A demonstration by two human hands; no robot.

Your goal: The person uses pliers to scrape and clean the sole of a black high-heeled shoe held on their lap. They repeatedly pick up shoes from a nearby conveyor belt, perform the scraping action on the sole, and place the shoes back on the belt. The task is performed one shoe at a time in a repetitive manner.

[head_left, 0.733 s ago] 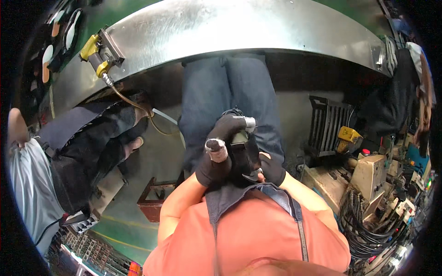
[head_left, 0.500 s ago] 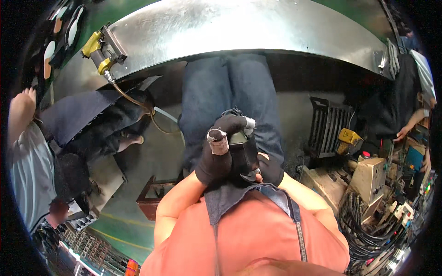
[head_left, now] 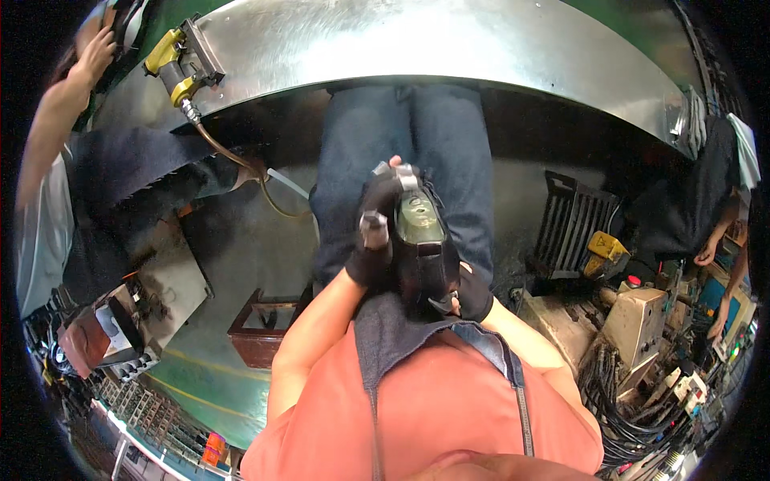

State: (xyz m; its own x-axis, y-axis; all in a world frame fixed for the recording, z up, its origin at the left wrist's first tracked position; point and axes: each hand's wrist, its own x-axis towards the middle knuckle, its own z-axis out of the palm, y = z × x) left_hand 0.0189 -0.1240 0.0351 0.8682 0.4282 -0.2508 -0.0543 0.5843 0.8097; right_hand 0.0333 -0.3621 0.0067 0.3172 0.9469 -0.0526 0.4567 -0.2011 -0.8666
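On my lap lies a black shoe with a green shoe last showing in its top. My left hand, in a dark fingerless glove with pale tape round some fingers, grips the left side of the shoe near its far end. Motion blurs it a little. Around the near end my right hand, gloved the same way, holds from the right; most of its fingers are hidden by the shoe.
Ahead curves a shiny metal table, with a yellow-black air nailer on its left and a hose trailing down. A co-worker's arm reaches in at left. Grimy machinery and cables stand at right, near another worker's hand.
My left hand has shifted and uncovered more of the green last. The left co-worker's hand has moved up toward the table. My view has shifted slightly.
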